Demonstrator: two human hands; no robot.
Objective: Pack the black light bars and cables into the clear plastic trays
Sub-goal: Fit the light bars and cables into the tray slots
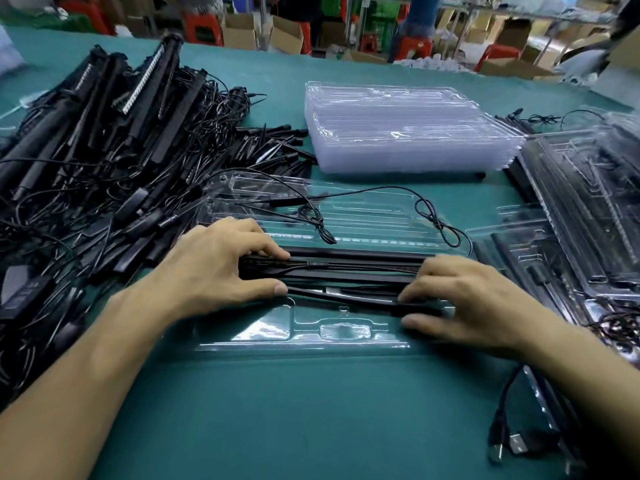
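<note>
A bundle of black light bars (pixel 353 268) lies across a clear plastic tray (pixel 263 330) on the green table in front of me. My left hand (pixel 221 261) grips the bundle's left end, fingers over the top and thumb along the near side. My right hand (pixel 460 299) holds the right end the same way, with a thin bar (pixel 332 295) running to its fingertips. Thin black cables (pixel 429 216) trail from the bars over a second clear tray (pixel 377 216) just behind.
A large heap of loose light bars and tangled cables (pixel 104 161) fills the left side. A stack of empty clear trays (pixel 408 129) stands at the back centre. Filled trays (pixel 581 216) lie overlapped at the right. USB plugs (pixel 512 445) lie near the right front.
</note>
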